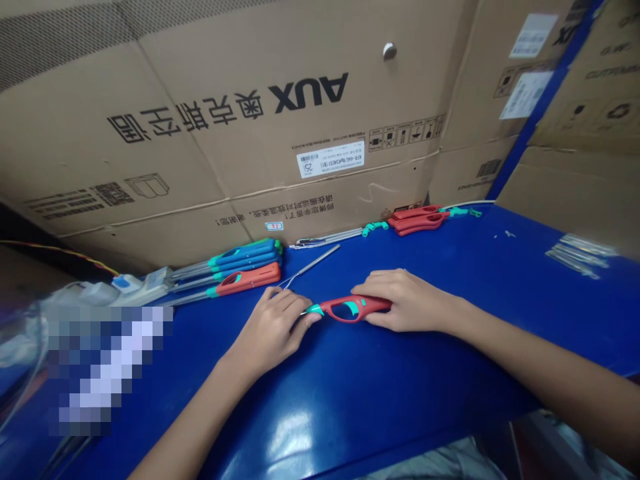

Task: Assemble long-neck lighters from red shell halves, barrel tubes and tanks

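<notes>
A red long-nosed lighter with a teal trigger and neck is held level above the blue table. My right hand is closed around its handle end. At the other end, my left hand pinches the teal neck, where a short thin metal piece shows; the fingers hide the rest. Just behind my left hand lies a loose metal tube with a thin wire at its near end. Left of it rest a finished-looking red lighter and several blue lighters with long metal noses.
Red handles and small teal parts lie along the cardboard wall, beside several metal rods. Shiny strips sit at the right of the blue table. A power strip with plugs stands at left, near a pixelated patch.
</notes>
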`<state>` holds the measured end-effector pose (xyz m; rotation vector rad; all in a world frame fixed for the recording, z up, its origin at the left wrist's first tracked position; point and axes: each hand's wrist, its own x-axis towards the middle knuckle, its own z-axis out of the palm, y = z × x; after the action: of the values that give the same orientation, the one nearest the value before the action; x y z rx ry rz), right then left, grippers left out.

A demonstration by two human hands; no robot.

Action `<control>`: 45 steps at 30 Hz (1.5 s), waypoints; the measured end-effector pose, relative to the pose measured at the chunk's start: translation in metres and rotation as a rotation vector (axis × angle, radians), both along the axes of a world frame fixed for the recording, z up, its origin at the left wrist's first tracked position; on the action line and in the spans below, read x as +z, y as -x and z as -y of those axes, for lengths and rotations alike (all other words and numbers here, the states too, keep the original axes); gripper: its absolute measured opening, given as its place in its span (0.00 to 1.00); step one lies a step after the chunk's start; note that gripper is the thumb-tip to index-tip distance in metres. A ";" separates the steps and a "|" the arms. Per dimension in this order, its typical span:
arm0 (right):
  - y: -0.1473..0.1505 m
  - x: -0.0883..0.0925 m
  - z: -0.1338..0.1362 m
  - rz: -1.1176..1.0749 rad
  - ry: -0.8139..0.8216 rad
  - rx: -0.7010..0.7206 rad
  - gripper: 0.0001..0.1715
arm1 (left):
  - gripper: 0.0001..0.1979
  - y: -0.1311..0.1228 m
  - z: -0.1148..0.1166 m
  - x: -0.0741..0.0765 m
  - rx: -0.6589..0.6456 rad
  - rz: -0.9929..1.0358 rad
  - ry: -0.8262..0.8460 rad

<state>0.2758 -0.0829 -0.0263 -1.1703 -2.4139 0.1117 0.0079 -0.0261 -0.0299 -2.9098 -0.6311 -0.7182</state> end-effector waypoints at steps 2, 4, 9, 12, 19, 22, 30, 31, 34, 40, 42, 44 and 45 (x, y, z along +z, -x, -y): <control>-0.001 -0.001 0.000 -0.009 0.005 0.010 0.14 | 0.08 0.000 0.000 0.000 -0.001 0.039 -0.021; -0.001 -0.003 -0.001 -0.019 0.004 0.005 0.15 | 0.07 -0.001 0.001 -0.002 0.004 0.076 -0.044; 0.002 -0.010 -0.001 -0.034 0.010 0.024 0.16 | 0.06 -0.005 0.001 -0.009 -0.018 0.046 -0.062; 0.002 -0.012 -0.002 -0.030 0.009 0.036 0.16 | 0.08 -0.006 0.002 -0.012 -0.020 0.008 -0.059; 0.002 -0.018 -0.002 -0.017 -0.080 0.037 0.17 | 0.10 -0.006 0.004 -0.014 -0.015 0.005 -0.036; 0.003 -0.020 -0.003 -0.016 -0.101 0.041 0.17 | 0.11 -0.007 0.005 -0.015 -0.015 0.001 -0.022; 0.006 -0.018 -0.001 -0.022 -0.058 0.046 0.15 | 0.14 -0.007 0.006 -0.021 0.004 0.067 0.127; 0.007 -0.017 0.000 -0.028 -0.035 0.049 0.15 | 0.14 -0.007 0.006 -0.021 0.006 0.085 0.134; 0.008 -0.012 0.003 -0.048 0.027 0.054 0.14 | 0.14 -0.007 0.007 -0.020 0.008 0.117 0.112; 0.011 -0.008 0.004 -0.104 0.147 0.046 0.10 | 0.07 -0.012 0.013 -0.018 0.048 0.206 -0.048; 0.012 -0.007 0.004 -0.133 0.175 0.048 0.09 | 0.06 -0.013 0.015 -0.018 0.060 0.219 -0.090; 0.013 -0.007 0.004 -0.158 0.200 0.054 0.08 | 0.05 -0.015 0.017 -0.019 0.064 0.222 -0.138; 0.014 -0.007 0.004 -0.169 0.211 0.054 0.07 | 0.05 -0.015 0.018 -0.019 0.063 0.222 -0.162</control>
<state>0.2622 -0.0867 -0.0333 -1.1348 -2.3265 0.4730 0.0229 -0.0441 -0.0488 -2.6729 -0.6472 -1.0412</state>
